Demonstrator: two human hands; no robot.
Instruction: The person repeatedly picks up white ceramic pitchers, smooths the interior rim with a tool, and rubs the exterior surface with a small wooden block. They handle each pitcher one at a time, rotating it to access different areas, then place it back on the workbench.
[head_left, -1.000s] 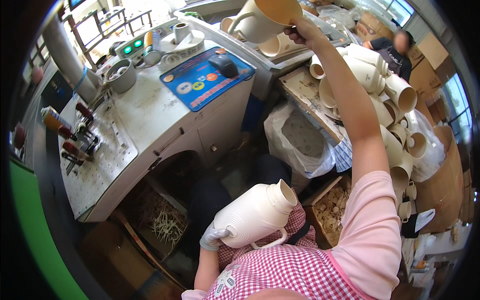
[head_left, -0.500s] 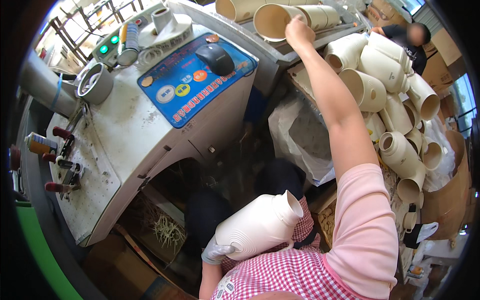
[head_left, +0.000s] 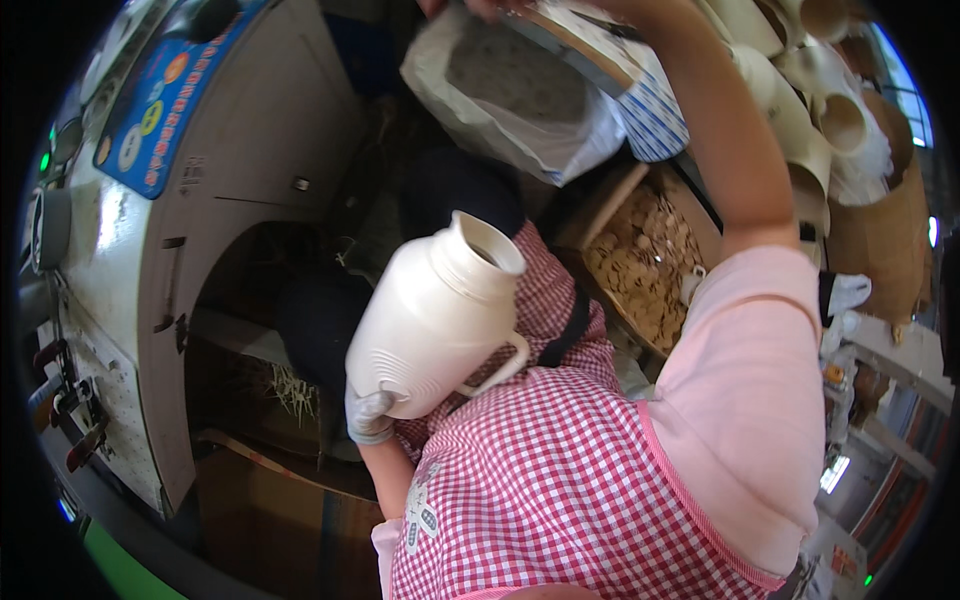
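- Blue mat [head_left: 165, 105], upper left: round emblems in white, yellow-green and orange, with a row of red characters along one edge, tilted and too small to read with certainty.
- Grey emblem [head_left: 423, 520] on the checked apron [head_left: 540, 470]: dark marks inside pale outlines, not legible.
- Patterned sheet [head_left: 655, 115], beside the plastic bag [head_left: 520, 95]: blue print on white, its detail unclear.
- Cream jug [head_left: 435, 320]: lies tilted across the person's lap, against the apron, mouth toward the upper right, handle to the right, ringed ridges near the base.
- Left hand [head_left: 371, 415], gloved: fingers closed about the jug's base, gripping it.
- Right hand [head_left: 495, 8], bare: cut by the upper edge and blurred above the bag; whether its fingers are open or closed cannot be told.
- White worktop [head_left: 110, 220], left: glossy, bearing the mat, above a pale cabinet [head_left: 260, 150].
- Open box [head_left: 640, 250], right of the lap: filled with flat tan discs.
- Cream vessels [head_left: 775, 95], upper right: piled near a brown carton [head_left: 870, 225].
- Green panel [head_left: 115, 560]: lower left rim.
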